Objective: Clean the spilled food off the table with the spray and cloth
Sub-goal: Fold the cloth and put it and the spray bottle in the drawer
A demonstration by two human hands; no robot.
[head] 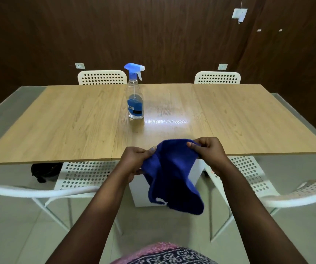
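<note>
A blue cloth (pixel 172 174) hangs in front of the near edge of the wooden table (pixel 67 121). My left hand (pixel 134 161) pinches its left top edge and my right hand (pixel 208 151) pinches its right top edge. The cloth droops below the table edge, off the surface. A clear spray bottle (pixel 135 96) with a blue trigger head and blue liquid stands upright near the table's middle, well beyond both hands. A shiny patch (pixel 168 121) lies on the tabletop right of the bottle. I see no spilled food on the table.
Two white perforated chairs (pixel 102 77) (pixel 217 77) stand at the far side. Two more white chairs (pixel 42 191) (pixel 296 195) flank me at the near side. A black bag (pixel 44 171) lies on the floor under the table's left. A white table base (pixel 143 191) is behind the cloth.
</note>
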